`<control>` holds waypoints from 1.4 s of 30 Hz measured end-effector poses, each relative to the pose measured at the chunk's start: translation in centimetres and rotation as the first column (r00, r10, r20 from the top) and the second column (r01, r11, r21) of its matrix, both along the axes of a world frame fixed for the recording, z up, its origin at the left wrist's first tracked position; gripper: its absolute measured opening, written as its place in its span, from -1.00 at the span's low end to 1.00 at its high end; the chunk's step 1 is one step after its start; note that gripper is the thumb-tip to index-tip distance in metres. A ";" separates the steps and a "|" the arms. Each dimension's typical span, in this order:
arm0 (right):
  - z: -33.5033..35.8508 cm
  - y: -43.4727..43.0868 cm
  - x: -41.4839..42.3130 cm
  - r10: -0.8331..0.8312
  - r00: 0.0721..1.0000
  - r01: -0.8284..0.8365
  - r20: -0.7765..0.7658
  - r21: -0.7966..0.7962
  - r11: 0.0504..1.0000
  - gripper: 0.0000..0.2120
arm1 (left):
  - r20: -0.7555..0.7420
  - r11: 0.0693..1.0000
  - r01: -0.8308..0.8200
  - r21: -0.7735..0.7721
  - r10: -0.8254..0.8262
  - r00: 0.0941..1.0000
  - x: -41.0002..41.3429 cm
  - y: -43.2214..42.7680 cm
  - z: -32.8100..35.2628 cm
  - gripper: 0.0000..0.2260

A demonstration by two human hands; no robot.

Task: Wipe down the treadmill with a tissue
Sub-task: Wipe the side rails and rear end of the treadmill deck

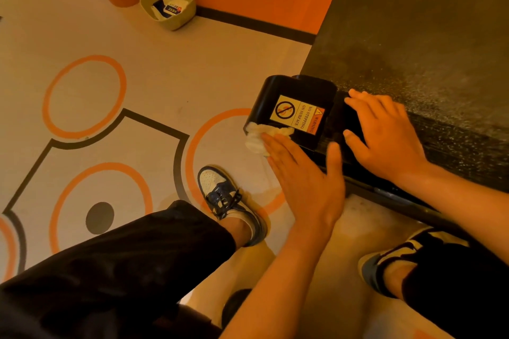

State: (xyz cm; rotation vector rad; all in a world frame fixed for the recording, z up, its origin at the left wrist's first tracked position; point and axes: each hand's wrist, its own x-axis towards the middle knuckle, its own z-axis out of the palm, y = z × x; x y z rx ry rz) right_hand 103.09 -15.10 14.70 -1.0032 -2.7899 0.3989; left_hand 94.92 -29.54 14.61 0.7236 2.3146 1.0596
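Note:
The treadmill [429, 44] fills the right side, its dark belt speckled. At its rear left corner sits a black end cap [300, 93] with a "no stepping on surface" warning sticker. A crumpled white tissue [257, 136] lies against the cap's near left edge. My left hand [305, 176] presses flat on the tissue with straight fingers, thumb against the cap's side. My right hand [385, 135] rests flat on the treadmill's rear edge beside the cap, fingers spread.
A pale bin [176, 22] holding packets and paper stands by the orange wall at the back. The floor has orange rings and black lines. My left shoe [225, 195] and right shoe [385, 264] are planted near the treadmill's corner.

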 end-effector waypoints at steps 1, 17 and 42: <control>-0.1 0.1 0.0 0.003 1.000 -0.003 0.001 0.001 1.000 -0.37 | 0.040 0.998 -0.068 -0.002 0.068 0.997 -0.9 0.7 0.3 0.00; -0.2 0.1 0.1 0.013 1.000 -0.013 -0.001 0.005 1.000 -0.39 | 0.253 0.977 -0.211 0.040 0.194 0.948 -0.1 2.4 2.3 -0.07; -0.2 0.2 -0.1 0.008 1.000 -0.009 0.015 0.007 1.000 -0.34 | 0.192 0.993 0.088 0.082 -0.102 0.976 4.7 -1.5 1.6 -0.01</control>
